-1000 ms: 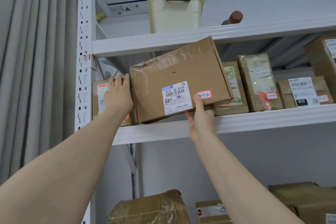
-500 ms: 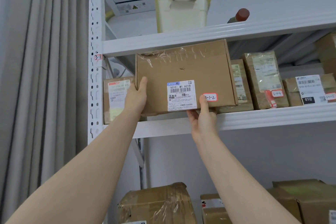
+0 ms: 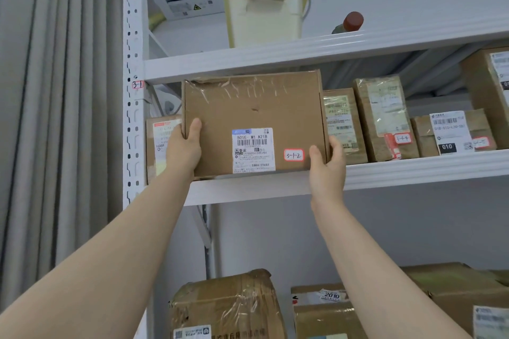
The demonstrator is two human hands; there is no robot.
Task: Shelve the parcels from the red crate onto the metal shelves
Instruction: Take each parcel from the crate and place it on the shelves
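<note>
A flat brown cardboard parcel [image 3: 253, 107] with a white barcode label and a red-edged tag reading 3-1-2 stands upright on the middle white metal shelf [image 3: 413, 170]. My left hand [image 3: 184, 146] grips its lower left edge, thumb on the front face. My right hand [image 3: 327, 162] holds its lower right corner, fingers wrapped behind the right edge. The parcel sits between a smaller box [image 3: 159, 146] on the left and a taped parcel [image 3: 341, 124] on the right. The red crate is out of view.
More labelled parcels [image 3: 382, 118] line the middle shelf to the right. The top shelf [image 3: 330, 47] carries a cream plastic bin [image 3: 264, 16] and a red-capped bottle [image 3: 351, 22]. Large boxes [image 3: 225, 308] fill the shelf below. A grey curtain [image 3: 55, 118] hangs left of the upright post [image 3: 134, 91].
The parcel went from tilted to level and upright on the shelf. My left hand slid down to its lower left edge; my right hand moved from under the bottom to the right corner.
</note>
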